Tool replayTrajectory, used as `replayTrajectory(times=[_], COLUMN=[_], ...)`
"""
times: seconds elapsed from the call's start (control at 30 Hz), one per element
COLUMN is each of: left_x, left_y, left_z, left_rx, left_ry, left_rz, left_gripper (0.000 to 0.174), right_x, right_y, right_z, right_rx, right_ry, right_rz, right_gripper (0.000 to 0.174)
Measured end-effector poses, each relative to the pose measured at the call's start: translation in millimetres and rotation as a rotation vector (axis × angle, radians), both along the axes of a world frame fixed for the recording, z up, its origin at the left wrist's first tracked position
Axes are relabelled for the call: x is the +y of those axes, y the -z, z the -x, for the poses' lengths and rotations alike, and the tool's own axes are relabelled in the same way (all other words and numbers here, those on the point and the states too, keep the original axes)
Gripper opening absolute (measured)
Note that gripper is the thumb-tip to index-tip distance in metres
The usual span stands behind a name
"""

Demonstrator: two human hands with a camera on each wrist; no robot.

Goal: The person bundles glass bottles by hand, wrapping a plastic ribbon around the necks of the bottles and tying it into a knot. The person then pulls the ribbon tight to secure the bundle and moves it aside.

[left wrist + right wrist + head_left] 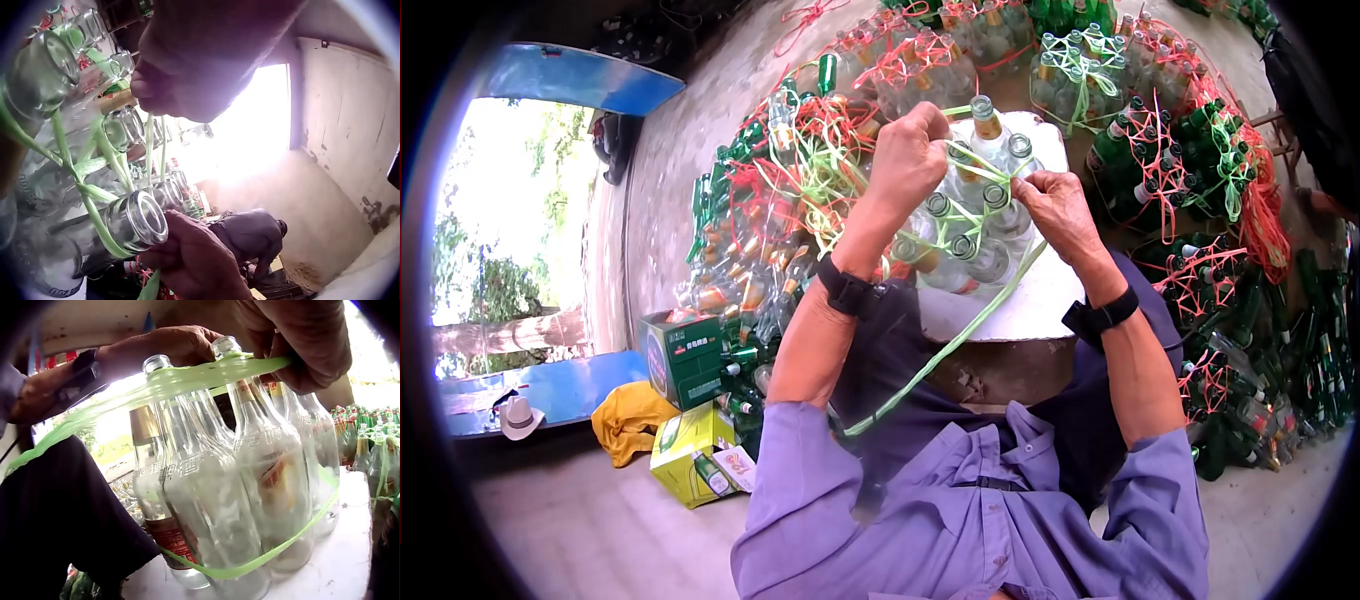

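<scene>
Clear glass bottles (992, 262) stand upright in a tight cluster on a white board (1045, 318) between the person's knees. Light green plastic strap (948, 348) is woven around their necks, and a long tail trails down toward the left sleeve. The left hand (908, 152), curled into a fist, grips a taut length of strap at the far left of the cluster. At the right side, the right hand (1060, 212) pinches the strap between thumb and fingers, right beside a bottle mouth. A lower green band (240, 571) circles the bottle bodies.
Strapped bundles of clear bottles (915, 75) and green bottles (1145, 165) surround the seat. Red and green straps (800, 160) lie over bottles at left. A green carton (683, 358) and yellow carton (690, 455) stand left. Another person (253, 237) bends over in the background.
</scene>
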State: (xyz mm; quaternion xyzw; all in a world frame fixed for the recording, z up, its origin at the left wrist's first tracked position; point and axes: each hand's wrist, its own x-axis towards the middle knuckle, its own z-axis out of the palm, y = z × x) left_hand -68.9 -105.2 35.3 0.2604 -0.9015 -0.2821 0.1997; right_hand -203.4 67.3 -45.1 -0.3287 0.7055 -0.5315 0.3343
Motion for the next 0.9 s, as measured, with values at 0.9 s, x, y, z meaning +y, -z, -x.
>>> replayTrajectory(times=[0.9], left_x=[68], left_y=[1], left_z=[-37], left_rx=[0.019], left_ry=[0.061], left_rz=[0.284], left_gripper=[0.06], right_x=[32], right_y=[-14], right_z=[-5], right_rx=[0.121], right_ry=[0.038], right_rz=[-0.006], right_gripper=[0.038])
